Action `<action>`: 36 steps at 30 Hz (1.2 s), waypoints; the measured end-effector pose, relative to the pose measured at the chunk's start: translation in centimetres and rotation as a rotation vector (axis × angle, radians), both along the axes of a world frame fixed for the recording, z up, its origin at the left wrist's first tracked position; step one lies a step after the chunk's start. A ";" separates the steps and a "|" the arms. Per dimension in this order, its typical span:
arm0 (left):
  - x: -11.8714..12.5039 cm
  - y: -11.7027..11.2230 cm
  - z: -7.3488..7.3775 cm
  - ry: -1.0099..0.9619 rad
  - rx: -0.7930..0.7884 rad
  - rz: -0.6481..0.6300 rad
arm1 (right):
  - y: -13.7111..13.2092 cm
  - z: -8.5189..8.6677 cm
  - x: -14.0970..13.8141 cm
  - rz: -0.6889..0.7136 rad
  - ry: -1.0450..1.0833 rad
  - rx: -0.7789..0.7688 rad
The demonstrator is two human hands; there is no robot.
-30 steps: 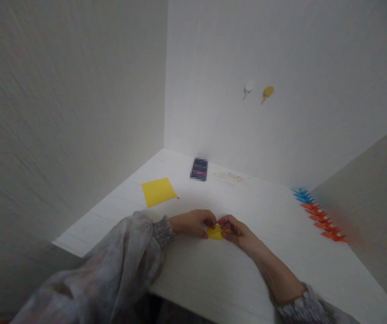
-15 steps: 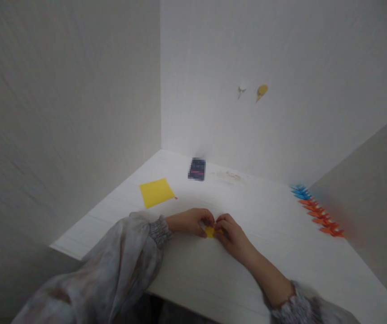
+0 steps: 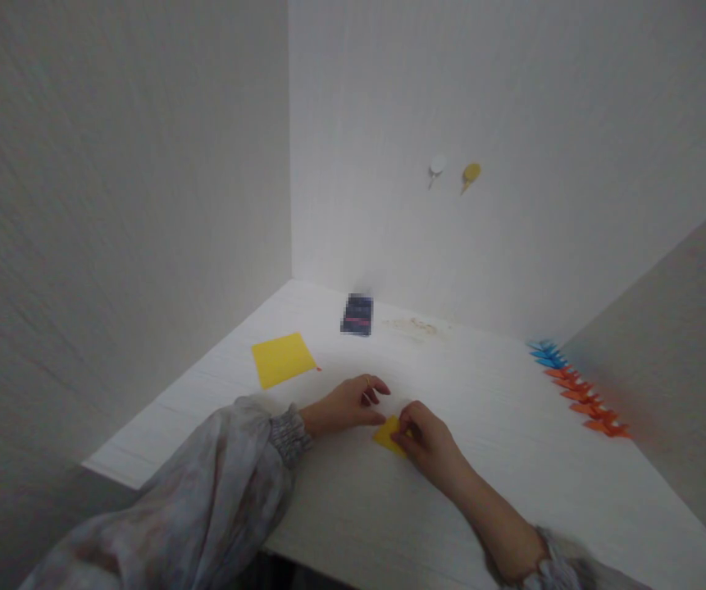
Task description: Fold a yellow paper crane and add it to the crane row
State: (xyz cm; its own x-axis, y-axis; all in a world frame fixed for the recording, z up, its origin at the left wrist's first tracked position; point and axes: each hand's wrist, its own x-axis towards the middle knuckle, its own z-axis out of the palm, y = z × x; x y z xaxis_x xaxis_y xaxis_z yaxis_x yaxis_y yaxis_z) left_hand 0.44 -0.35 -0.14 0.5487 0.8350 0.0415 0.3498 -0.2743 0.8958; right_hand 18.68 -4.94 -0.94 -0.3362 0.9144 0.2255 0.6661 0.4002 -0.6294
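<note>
A small folded piece of yellow paper is at the middle of the white table, partly covered by my fingers. My right hand pinches it between thumb and fingertips at its right side. Just to the left, my left hand is open, thumb and fingers apart, with nothing between them. The left thumb tip lies close to the paper's upper edge; whether it touches cannot be made out. Farther back on the left lies a flat yellow sheet, with a tiny red bit at its right corner.
A dark, blurred-out object lies near the back wall. Along the right edge runs a row of folded blue paper pieces and orange paper pieces. A white hook and a yellow hook are on the wall.
My left hand has let go of the small yellow paper and opened, slightly to its left. My right hand still pinches the paper, more of which now shows. The view has shifted slightly.
</note>
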 end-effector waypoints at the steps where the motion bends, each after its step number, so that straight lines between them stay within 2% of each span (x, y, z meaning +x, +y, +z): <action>1: 0.1 0.0 0.0 -0.024 -0.007 0.000 | 0.0 -0.1 0.0 -0.021 0.023 -0.033; 7: 0.4 0.0 -0.4 -0.177 -0.059 -0.010 | 0.3 -0.4 0.0 -0.091 0.293 -0.180; 12: 0.9 0.0 -1.2 -0.344 -0.286 -0.005 | 0.8 -0.8 -0.1 -0.142 0.694 -0.164; 15: 1.1 0.0 -1.0 -0.452 -0.390 -0.019 | 0.7 -0.9 -0.3 -0.141 0.785 -0.218; 18: 1.0 -0.1 -0.4 -0.530 -0.398 -0.008 | 0.4 -0.9 -0.6 -0.101 0.740 -0.283; 21: 0.8 -0.2 0.0 -0.528 -0.373 0.024 | 0.2 -0.9 -0.7 -0.095 0.614 -0.288; 28: 1.2 -0.5 -0.1 -0.569 -0.401 0.067 | 0.0 -1.1 -0.8 -0.249 0.422 -0.149; 36: 1.3 -0.3 -0.5 -0.572 -0.395 0.101 | -0.7 0.2 -1.2 -0.147 0.267 0.001</action>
State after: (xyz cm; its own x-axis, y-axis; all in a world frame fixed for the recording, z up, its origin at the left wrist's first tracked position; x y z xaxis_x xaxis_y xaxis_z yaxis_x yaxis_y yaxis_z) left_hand 1.73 -0.65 -0.66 0.4499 0.8929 -0.0169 -0.1997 0.1190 0.9726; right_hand 17.45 -5.65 -0.76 -0.1290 0.9486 0.2889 0.5277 0.3123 -0.7899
